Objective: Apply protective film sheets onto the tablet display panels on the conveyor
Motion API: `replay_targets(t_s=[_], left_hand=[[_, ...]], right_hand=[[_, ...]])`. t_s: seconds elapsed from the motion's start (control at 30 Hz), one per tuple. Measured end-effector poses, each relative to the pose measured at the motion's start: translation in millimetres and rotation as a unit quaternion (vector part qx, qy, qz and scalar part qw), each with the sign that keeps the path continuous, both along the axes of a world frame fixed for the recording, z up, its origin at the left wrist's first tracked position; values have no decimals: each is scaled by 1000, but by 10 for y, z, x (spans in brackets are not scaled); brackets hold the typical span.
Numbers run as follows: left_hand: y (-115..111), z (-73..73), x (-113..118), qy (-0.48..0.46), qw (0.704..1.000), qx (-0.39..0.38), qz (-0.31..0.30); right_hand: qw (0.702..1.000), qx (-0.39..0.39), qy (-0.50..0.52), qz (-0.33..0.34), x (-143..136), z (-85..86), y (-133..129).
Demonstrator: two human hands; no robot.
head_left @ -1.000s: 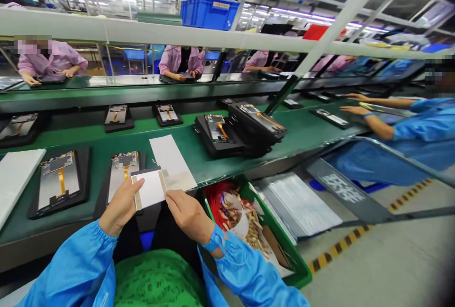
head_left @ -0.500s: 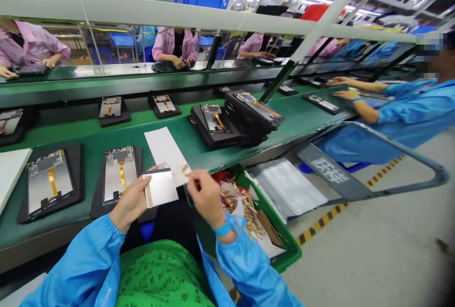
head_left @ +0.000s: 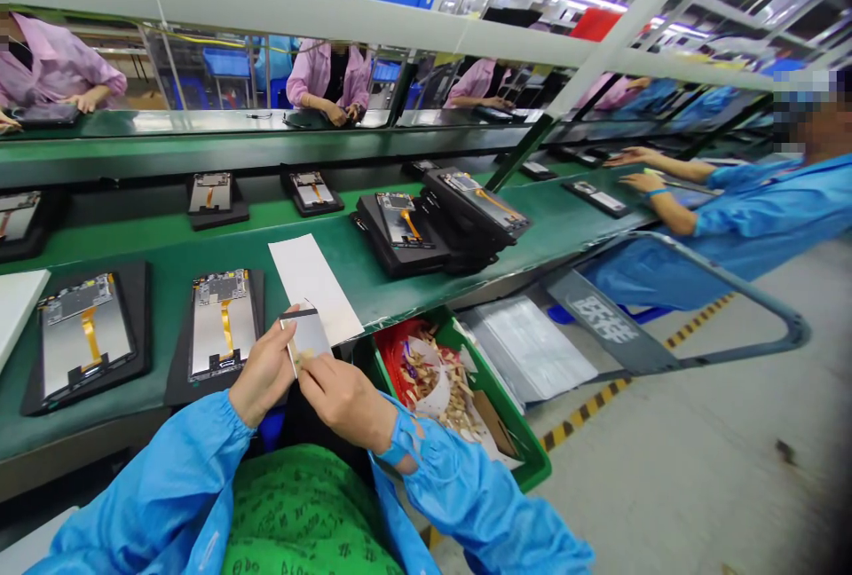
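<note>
In the head view, my left hand [head_left: 264,373] grips a flat silver battery [head_left: 310,335] with a dark band along its top edge, tilted above the bench edge. My right hand [head_left: 346,399] is closed at the battery's lower edge, fingertips pinched on a small tan strip [head_left: 304,357]; the fingers partly hide it. A white sheet [head_left: 314,282] lies on the bench just behind the battery. Left of my hands, an opened tablet [head_left: 224,322] with an orange ribbon cable rests on a black foam pad, and a similar opened tablet [head_left: 86,335] lies farther left.
Stacked black pads [head_left: 406,260] carry more opened tablets. A green bin [head_left: 532,468] holding tan scraps stands below the bench at right, beside a grey cart [head_left: 599,318]. A co-worker in blue [head_left: 745,202] works at right; others in pink sit across the line.
My right hand has moved left and down from beside the white sheet to the battery's lower edge. My left hand has turned the battery so its face tilts more.
</note>
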State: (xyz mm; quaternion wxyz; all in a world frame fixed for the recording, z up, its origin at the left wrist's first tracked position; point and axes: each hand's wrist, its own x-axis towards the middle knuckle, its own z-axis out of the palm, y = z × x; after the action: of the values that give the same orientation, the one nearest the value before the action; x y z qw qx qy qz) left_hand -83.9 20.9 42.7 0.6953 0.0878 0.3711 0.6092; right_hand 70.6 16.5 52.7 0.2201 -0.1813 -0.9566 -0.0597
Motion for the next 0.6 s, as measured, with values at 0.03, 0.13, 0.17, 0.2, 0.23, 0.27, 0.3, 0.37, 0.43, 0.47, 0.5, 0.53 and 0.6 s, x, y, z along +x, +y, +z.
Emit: replay_targets(t_s=[0.03,0.13,0.17,0.2,0.23,0.27,0.3,0.37,0.43,0.47,0.5,0.53,0.6], left_hand=[[-1,-7,17,-1,1000,7,-7],[-39,-31,80,-25,997,27,-69],[-63,-36,107,-38,994,29,-100],[-92,-40,136,-48,990,31,-129],[-125,-41,167,-52,986,33,-154],[-158,-41,195,-50,983,36,-173],[-190,-40,221,-43,981,39,-188],[-243,-34,251,-27,977,36,-209],[-274,-30,251,-25,975,25,-221],[-279,-30,243,-29,975,19,-220],[-277,-33,234,-35,977,13,-212],[-270,-37,228,-43,978,6,-203],[-245,-47,240,-65,980,-7,-186]], right_hand=[[1000,1,2,-1,-6,-21,-11],[993,-72,83,-45,-7,-94,-4],[981,-122,131,-75,13,-117,21],[962,-176,180,-111,55,-140,59],[935,-227,226,-150,124,-168,109],[905,-270,265,-194,228,-203,168],[875,-298,293,-246,371,-249,232],[814,-303,304,-392,768,-375,355],[748,-272,263,-546,1260,-535,436],[724,-265,242,-589,1506,-616,451],[705,-264,223,-620,1728,-688,446],[693,-268,209,-636,1910,-746,426],[684,-280,193,-646,2095,-809,347]])
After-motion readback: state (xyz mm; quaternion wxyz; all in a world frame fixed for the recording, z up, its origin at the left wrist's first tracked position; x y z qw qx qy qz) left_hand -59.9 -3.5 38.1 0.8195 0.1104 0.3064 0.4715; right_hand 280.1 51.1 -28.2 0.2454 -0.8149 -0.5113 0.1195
